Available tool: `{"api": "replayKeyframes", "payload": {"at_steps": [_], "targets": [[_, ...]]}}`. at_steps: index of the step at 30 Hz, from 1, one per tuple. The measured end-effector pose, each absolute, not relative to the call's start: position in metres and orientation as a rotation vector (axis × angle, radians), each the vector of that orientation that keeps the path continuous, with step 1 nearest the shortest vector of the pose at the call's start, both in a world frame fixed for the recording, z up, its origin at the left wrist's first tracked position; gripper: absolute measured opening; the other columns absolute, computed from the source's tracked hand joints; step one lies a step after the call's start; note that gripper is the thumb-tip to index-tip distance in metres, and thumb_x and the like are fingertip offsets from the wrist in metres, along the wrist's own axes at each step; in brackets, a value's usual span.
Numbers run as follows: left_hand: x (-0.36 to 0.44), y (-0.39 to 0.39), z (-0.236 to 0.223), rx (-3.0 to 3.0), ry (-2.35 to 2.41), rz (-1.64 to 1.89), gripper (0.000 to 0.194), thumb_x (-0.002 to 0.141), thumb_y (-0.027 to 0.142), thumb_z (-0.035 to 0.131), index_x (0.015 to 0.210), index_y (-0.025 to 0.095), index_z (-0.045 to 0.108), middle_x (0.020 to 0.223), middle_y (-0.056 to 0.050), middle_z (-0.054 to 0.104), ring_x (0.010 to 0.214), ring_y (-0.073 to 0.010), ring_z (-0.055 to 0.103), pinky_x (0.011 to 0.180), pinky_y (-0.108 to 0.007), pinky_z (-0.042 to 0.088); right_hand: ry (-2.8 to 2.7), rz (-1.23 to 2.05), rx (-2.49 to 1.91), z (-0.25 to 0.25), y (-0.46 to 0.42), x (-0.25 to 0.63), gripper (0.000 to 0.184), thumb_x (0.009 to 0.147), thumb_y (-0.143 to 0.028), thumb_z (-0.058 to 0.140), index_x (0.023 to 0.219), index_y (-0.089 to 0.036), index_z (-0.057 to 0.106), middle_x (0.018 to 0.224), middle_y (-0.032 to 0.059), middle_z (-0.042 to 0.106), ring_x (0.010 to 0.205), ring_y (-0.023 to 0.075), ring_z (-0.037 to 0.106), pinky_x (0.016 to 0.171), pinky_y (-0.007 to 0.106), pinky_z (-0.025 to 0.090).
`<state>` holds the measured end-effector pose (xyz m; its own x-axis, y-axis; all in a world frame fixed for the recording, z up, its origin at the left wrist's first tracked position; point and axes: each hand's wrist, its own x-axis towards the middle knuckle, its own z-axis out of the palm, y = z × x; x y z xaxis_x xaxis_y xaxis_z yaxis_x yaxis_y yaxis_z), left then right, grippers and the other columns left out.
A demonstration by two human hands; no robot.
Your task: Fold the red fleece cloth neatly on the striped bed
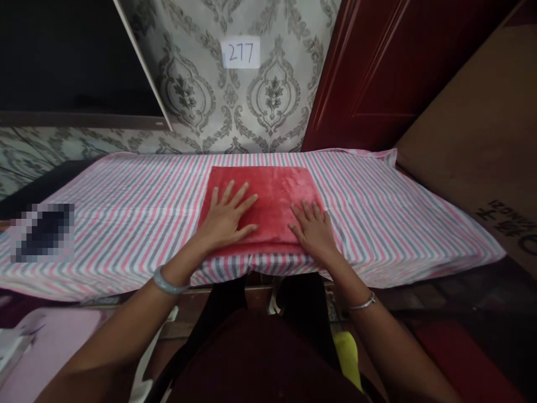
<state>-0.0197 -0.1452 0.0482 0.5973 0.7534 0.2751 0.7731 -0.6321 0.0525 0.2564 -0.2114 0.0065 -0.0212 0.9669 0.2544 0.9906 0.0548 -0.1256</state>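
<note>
- One long striped cloth (398, 212), pink, grey and white, spans the surface before us, its front edge rumpled and its far edge near the wall
- Behind it we face patterned wallpaper (272, 106), grey scrolls and medallions on a pale ground
- Toward our right stands a dark red panelled door (377, 61), glossy, with long straight mouldings
- Beside it, a matte brown cardboard box (474, 123) slants along the right end of the stripes
- Up on our left is a flat black screen (71, 61) with a thin pale side edge
- Mid-surface lies the red plush cloth (272, 207), roughly rectangular and soft-napped, close to the front edge; wide striped stretches flank it, with only a narrow strip behind
- Our left hand (224, 221) presses flat on its left part, fingers spread well apart, holding nothing between them
- Our right hand (314, 230) rests palm down at its right edge, fingers slightly apart
- Near the left end we make out a dark pixelated patch (44, 230), too obscured to identify
- On the wall, a small white card (240, 52) reads 277
- Round our wrists sit a smooth greyish bangle (170, 285), left, and a thin silvery bracelet (364, 305), right
</note>
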Motion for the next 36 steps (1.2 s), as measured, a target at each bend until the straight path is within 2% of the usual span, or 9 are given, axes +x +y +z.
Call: {"api": "replayKeyframes", "payload": {"at_steps": [4,7,19,22,25,30,36], "targets": [[-0.029,-0.158,0.026,-2.799,-1.327,-0.331,0.076,0.093,0.066,0.053,0.159,0.034,0.034,0.169,-0.004,0.029,0.157,-0.0394,0.012,0.123,-0.067,0.001,-2.011,-0.195,-1.968,-0.010,-0.216,0.254,0.057,0.105,-0.052,0.036,0.158,-0.030,0.040,0.165,0.0080,0.032,0.152,0.0365,0.020,0.119,0.062,0.022],[-0.033,-0.158,0.018,-2.788,-1.346,-0.333,0.076,0.092,0.065,0.054,0.159,0.035,0.034,0.168,-0.004,0.030,0.157,-0.0396,0.011,0.123,-0.068,0.002,-1.984,-0.218,-1.956,-0.014,-0.217,0.253,0.057,0.105,-0.052,0.036,0.157,-0.030,0.041,0.164,0.0081,0.035,0.152,0.0354,0.021,0.119,0.061,0.023],[-0.027,-0.162,0.030,-2.786,-1.370,-0.319,0.071,0.096,0.062,0.049,0.158,0.031,0.038,0.167,-0.007,0.032,0.156,-0.0396,0.016,0.122,-0.069,0.008,-1.954,-0.238,-1.955,-0.010,-0.217,0.250,0.053,0.106,-0.046,0.037,0.154,-0.027,0.046,0.163,0.0084,0.038,0.152,0.0337,0.025,0.120,0.058,0.022],[-0.016,-0.176,0.042,-2.781,-1.315,-0.334,0.067,0.098,0.058,0.046,0.156,0.024,0.043,0.164,-0.011,0.037,0.155,-0.0368,0.022,0.124,-0.066,0.006,-1.980,-0.162,-1.960,-0.001,-0.218,0.251,0.051,0.107,-0.045,0.035,0.153,-0.027,0.047,0.161,0.0086,0.040,0.151,0.0339,0.028,0.119,0.060,0.025],[0.000,-0.195,0.045,-2.807,-1.116,-0.416,0.066,0.099,0.056,0.047,0.156,0.025,0.042,0.165,-0.011,0.037,0.156,-0.0331,0.022,0.126,-0.061,0.005,-1.986,-0.136,-1.879,0.008,-0.219,0.250,0.050,0.108,-0.041,0.029,0.151,-0.027,0.051,0.158,0.0077,0.045,0.149,0.0326,0.033,0.118,0.060,0.027],[0.019,-0.214,0.017,-2.842,-1.104,-0.432,0.072,0.093,0.058,0.057,0.158,0.033,0.038,0.168,-0.009,0.030,0.156,-0.0402,0.016,0.122,-0.070,0.010,-2.093,-0.199,-1.755,0.004,-0.226,0.242,0.049,0.106,-0.038,0.034,0.151,-0.029,0.051,0.160,0.0064,0.042,0.150,0.0329,0.030,0.118,0.061,0.027],[0.017,-0.218,-0.008,-2.854,-1.134,-0.472,0.073,0.092,0.055,0.058,0.158,0.034,0.036,0.168,-0.007,0.030,0.156,-0.0415,0.013,0.120,-0.073,0.011,-2.139,-0.307,-1.763,-0.019,-0.236,0.238,0.049,0.104,-0.038,0.041,0.152,-0.032,0.049,0.163,0.0039,0.038,0.151,0.0321,0.027,0.119,0.059,0.024]]}}
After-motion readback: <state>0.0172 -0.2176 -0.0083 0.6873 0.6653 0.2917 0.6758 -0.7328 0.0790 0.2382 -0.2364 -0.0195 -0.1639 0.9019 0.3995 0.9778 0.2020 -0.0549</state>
